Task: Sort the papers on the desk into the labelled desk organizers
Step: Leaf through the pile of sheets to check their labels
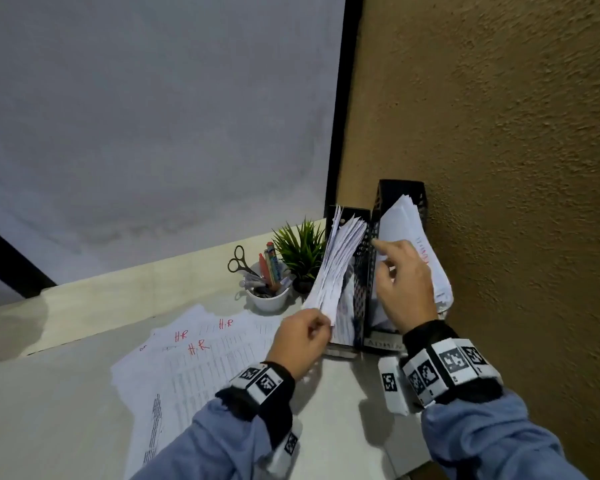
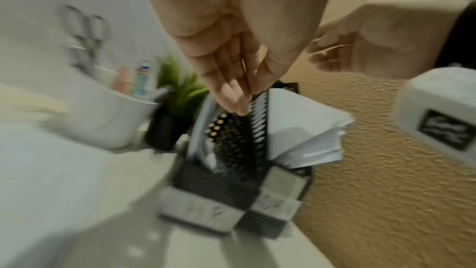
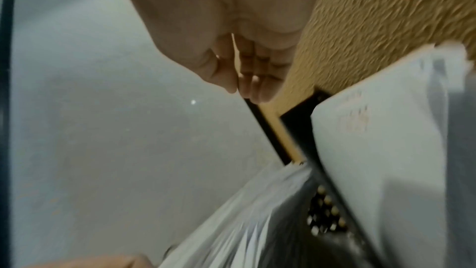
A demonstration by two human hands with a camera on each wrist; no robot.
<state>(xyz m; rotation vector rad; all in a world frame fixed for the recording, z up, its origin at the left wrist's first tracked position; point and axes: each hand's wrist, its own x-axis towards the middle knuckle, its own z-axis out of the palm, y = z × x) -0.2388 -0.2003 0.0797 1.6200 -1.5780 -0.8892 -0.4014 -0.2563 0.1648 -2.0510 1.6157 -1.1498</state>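
Bare bench (image 1: 343, 393) lies open at 6 o'clock; the organizers (image 1: 364, 289) and wall (image 1: 499, 133) block 1 o'clock, the cup (image 1: 269, 301) and plant (image 1: 300, 249) 11 o'clock.

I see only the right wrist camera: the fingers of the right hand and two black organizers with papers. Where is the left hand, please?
Observer: The left hand is at the lower corner of the paper stack that leans out of the left organizer. I cannot tell whether it pinches the stack.
Operator: Are there papers lying on the desk?
Observer: Yes, loose sheets lie spread on the desk, left of the organizers. Several carry "HR" in red.
Operator: What does the label on the right organizer say?
Observer: The label starts with "ADM"; the rest is hidden.
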